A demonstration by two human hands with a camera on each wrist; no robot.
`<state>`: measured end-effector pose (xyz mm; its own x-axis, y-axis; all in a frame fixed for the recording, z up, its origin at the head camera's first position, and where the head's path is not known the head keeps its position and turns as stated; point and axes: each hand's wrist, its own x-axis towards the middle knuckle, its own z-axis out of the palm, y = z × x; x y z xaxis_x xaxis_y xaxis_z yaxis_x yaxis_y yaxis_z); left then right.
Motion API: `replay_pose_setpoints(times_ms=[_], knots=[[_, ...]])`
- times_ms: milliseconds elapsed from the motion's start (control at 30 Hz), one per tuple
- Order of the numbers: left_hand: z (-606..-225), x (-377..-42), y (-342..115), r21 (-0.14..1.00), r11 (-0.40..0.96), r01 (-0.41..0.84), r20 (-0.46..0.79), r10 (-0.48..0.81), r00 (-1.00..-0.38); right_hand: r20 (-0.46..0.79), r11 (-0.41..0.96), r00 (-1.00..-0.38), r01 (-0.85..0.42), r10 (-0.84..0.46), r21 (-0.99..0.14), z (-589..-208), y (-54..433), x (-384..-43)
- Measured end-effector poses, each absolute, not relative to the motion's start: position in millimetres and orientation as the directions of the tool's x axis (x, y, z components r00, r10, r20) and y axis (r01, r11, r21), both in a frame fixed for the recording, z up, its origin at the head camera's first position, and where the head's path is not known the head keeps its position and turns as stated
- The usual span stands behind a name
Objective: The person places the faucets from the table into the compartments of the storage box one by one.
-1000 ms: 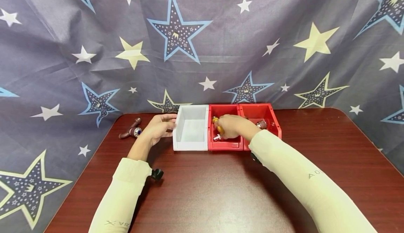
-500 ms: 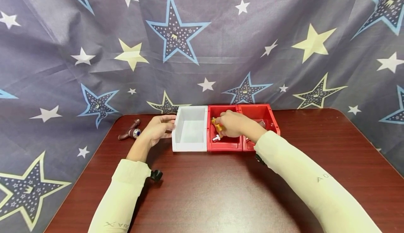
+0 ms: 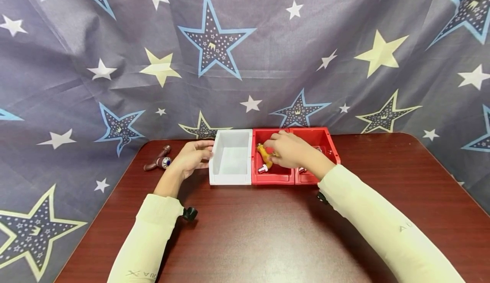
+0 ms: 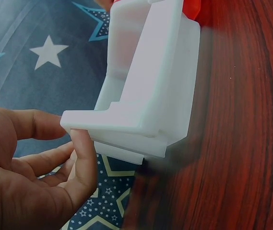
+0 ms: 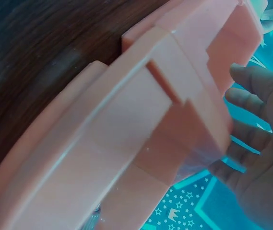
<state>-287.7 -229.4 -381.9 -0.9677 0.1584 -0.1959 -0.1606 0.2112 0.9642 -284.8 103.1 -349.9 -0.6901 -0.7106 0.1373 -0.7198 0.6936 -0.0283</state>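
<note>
My left hand touches the outer left wall of the white bin with its fingertips; the left wrist view shows fingers and thumb loosely bent against the bin's edge. Over the middle red bin is my right hand, its fingers loose and holding nothing visible. Just left of those fingertips a yellow bent pipe-like piece with a white end lies inside that bin. In the right wrist view the spread right hand is beside the bin walls.
The right red bin adjoins the middle one, with small parts partly hidden by the right forearm. A brown branched pipe-like piece with a blue-and-white round end lies on the wooden table at left. A starry curtain hangs behind.
My right hand has let go of the yellow piece and drawn a little right and up, so more of the piece shows. My left hand stays at the white bin.
</note>
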Motion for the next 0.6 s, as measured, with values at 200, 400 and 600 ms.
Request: replay_pose_setpoints(times_ms=[200, 400, 600], knots=[[-382, -289, -231, 0.965, 0.209, -0.161, -0.196, 0.164, -0.967, 0.194, 0.686, -0.68, -0.726, -0.707, -0.046, -348, 111, -279], [-381, -289, -231, 0.965, 0.205, -0.161, -0.197, 0.168, -0.966, 0.243, 0.689, -0.682, -0.721, -0.69, -0.068, -348, 120, -275], [-381, -288, -230, 0.966, 0.199, -0.164, -0.198, 0.164, -0.966, 0.277, 0.699, -0.69, -0.71, -0.669, -0.08, -348, 128, -269]])
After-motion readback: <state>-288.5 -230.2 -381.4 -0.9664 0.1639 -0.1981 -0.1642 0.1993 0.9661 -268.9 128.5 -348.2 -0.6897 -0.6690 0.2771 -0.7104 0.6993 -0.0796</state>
